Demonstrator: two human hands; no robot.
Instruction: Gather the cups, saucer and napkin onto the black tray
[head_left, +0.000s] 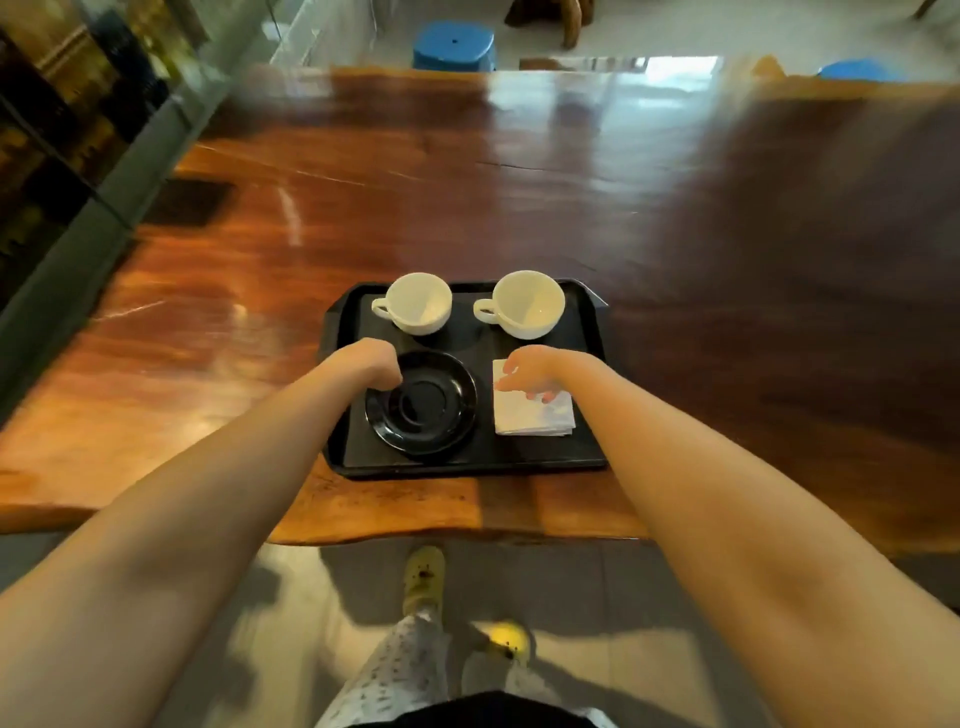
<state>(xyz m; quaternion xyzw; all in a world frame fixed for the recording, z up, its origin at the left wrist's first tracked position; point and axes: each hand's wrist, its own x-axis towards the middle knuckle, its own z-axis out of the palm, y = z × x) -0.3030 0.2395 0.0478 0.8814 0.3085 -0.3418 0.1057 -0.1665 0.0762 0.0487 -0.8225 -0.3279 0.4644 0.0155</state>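
With all four pieces sitting inside the black tray (467, 465) on the counter (519, 182), gathering is looking essentially done: two white cups (418, 303) at 11 and 1 o'clock, saucer (436, 415) at 7, napkin (535, 415) at 5. Left hand (371, 364) is hovering curled over the saucer rim, holding nothing visible; right hand (530, 376) is resting loose-fingered on the napkin, likely final straightening.

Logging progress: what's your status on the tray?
Left hand over saucer, right hand on napkin. Both cups on black tray. Nothing in the way.
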